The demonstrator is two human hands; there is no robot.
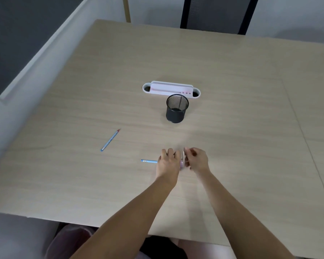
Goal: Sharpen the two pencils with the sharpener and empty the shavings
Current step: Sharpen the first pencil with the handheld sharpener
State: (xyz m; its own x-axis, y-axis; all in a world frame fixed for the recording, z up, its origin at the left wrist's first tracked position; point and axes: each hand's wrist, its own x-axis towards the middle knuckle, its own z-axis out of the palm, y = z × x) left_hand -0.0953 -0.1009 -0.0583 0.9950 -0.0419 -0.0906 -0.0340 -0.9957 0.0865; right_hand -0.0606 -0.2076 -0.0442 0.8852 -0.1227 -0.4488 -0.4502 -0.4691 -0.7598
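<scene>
My left hand (167,162) grips a light-blue pencil (149,161) whose rear end sticks out to the left, level above the table. My right hand (196,159) holds a small pale pink sharpener (182,159) pressed between both hands; the pencil's tip is hidden there. A second light-blue pencil (110,140) with a red tip lies loose on the table to the left, pointing away and to the right.
A black mesh cup (176,108) stands upright beyond my hands. Behind it sits a white desk organiser (171,89). The wooden table (232,128) has its near edge just under my forearms. A dark chair back (219,14) stands at the far side.
</scene>
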